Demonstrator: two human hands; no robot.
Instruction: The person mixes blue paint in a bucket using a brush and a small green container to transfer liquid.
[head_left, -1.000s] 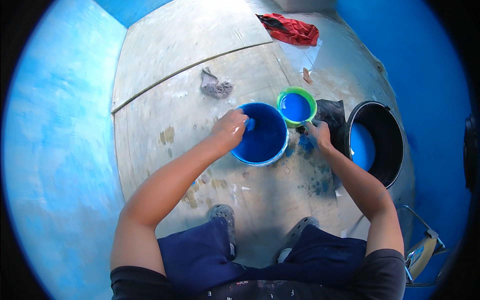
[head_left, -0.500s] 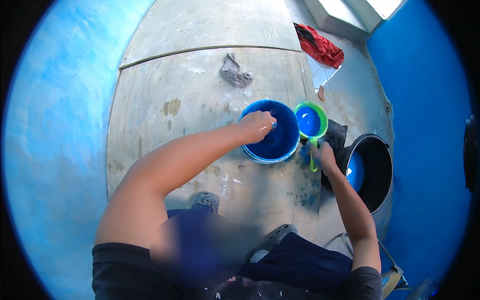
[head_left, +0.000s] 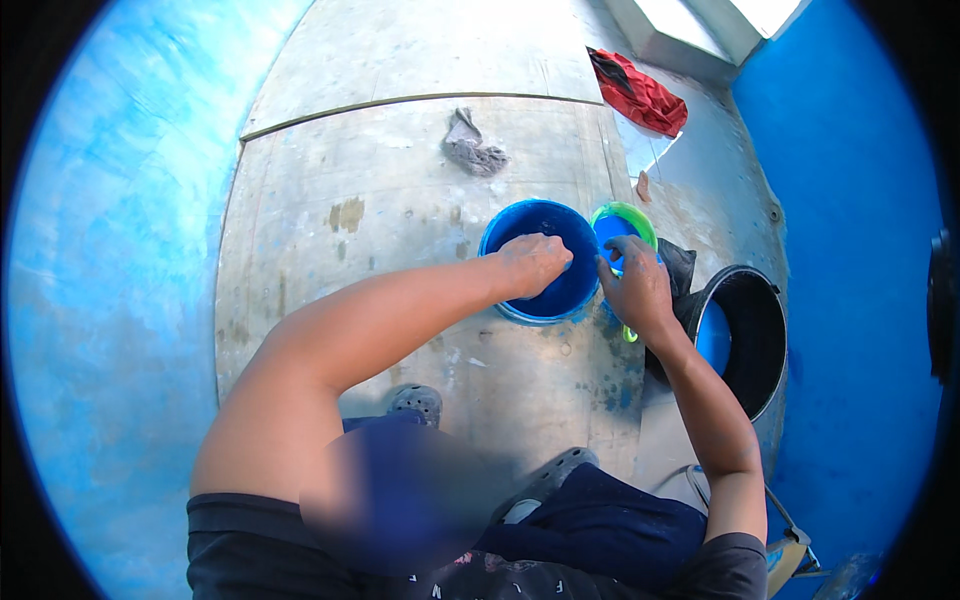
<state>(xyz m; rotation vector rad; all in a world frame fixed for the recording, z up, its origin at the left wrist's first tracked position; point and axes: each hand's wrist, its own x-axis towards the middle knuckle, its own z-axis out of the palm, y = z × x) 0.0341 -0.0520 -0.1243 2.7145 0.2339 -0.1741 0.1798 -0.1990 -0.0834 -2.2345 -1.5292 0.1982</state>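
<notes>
My left hand [head_left: 536, 265] is closed over the mouth of a blue bucket [head_left: 515, 213] with deep blue inside. What its curled fingers hold, if anything, is hidden from above. Beside the bucket's right rim stands a lime-green dipper [head_left: 640, 217] with bright blue paint in it. My right hand [head_left: 640, 288] hovers over the dipper's near side, fingers bent but apart, with nothing visible between them. Blue stains mark its fingertips. The dipper's green handle [head_left: 629, 334] shows below this hand.
At the right, a tilted black bucket [head_left: 765, 345] contains blue paint, with black material [head_left: 677, 265] behind it. A grey rag [head_left: 472, 147] lies farther off on stained boards [head_left: 310, 170]. Red cloth [head_left: 645, 97] lies at the back right. Blue walls [head_left: 850, 200] rise on both sides.
My right hand has let go of the dipper's handle and moved up over its cup, fingers now apart. My left hand has shifted slightly right over the bucket.
</notes>
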